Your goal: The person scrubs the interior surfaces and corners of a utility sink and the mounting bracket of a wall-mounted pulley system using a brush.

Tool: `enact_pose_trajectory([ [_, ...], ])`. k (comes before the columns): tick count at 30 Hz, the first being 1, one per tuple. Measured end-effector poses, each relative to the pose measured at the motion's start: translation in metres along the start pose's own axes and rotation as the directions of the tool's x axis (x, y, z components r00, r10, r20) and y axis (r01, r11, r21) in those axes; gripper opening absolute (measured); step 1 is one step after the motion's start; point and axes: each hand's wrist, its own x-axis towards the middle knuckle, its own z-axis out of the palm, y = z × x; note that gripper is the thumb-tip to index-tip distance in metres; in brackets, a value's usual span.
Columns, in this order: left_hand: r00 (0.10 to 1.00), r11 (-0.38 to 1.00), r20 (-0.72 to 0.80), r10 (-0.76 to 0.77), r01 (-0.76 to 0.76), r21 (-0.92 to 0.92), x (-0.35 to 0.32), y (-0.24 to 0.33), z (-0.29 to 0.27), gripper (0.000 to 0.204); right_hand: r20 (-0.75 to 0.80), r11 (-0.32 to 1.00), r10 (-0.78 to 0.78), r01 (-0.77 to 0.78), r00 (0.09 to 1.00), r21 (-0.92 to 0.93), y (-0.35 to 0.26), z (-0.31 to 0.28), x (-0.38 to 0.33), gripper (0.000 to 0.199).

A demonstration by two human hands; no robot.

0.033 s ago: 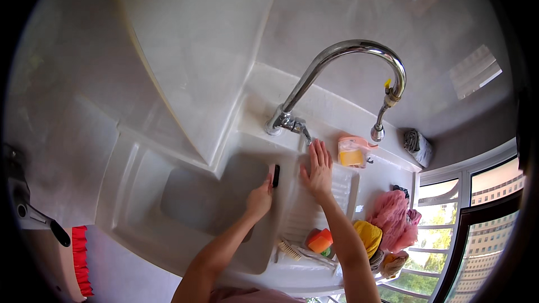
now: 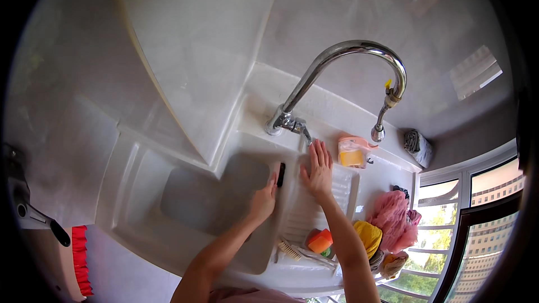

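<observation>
L hand point(image 2: 261, 202) is closed round a small black brush point(image 2: 281, 174), gripping it at the lower end w/ the dark head sticking up past the fingers, right on the ridge between the sink basin point(image 2: 185, 202) and the ribbed washboard point(image 2: 342, 188). R hand point(image 2: 318, 171) is spread flat, fingers apart & pointing up toward the tap, palm down on the top of the washboard, holding nothing. The two hands sit just beside each other, brush between them.

Chrome tap point(image 2: 337, 62) arches over from the back ledge, spout hanging to the right. Pink soap dish w/ a yellow bar point(image 2: 353, 154) sits just right of the R hand. Lower down by the R forearm: an orange sponge point(image 2: 320, 241) and a pale scrub brush point(image 2: 291, 249) lying at the washboard's foot. Pink & yellow cloths point(image 2: 387, 221) are heaped by the window. Rolled grey rag point(image 2: 418, 146) on the ledge, far right.
</observation>
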Motion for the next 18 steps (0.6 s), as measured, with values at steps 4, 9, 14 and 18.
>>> enact_pose_trajectory([
  [4,0.998,0.996,-0.052,0.027,-0.031,-0.088,0.005,-0.014,0.002,0.043,-0.006,1.0,-0.006,0.006,1.0,0.0,-0.006,0.0,-0.004,0.073],
  [9,0.987,0.991,0.104,-0.122,0.115,0.072,-0.014,-0.025,-0.002,0.043,0.006,1.0,0.002,-0.002,1.0,0.011,-0.004,0.001,-0.004,0.073],
  [14,0.97,0.98,0.151,-0.19,0.179,0.086,0.006,-0.012,-0.009,0.044,0.002,1.0,-0.014,0.014,1.0,0.019,-0.006,-0.003,0.001,0.071],
  [18,0.984,0.988,0.108,-0.139,0.131,0.078,-0.013,-0.005,-0.006,0.044,0.001,1.0,0.0,0.0,1.0,0.02,-0.002,-0.002,-0.001,0.072],
])
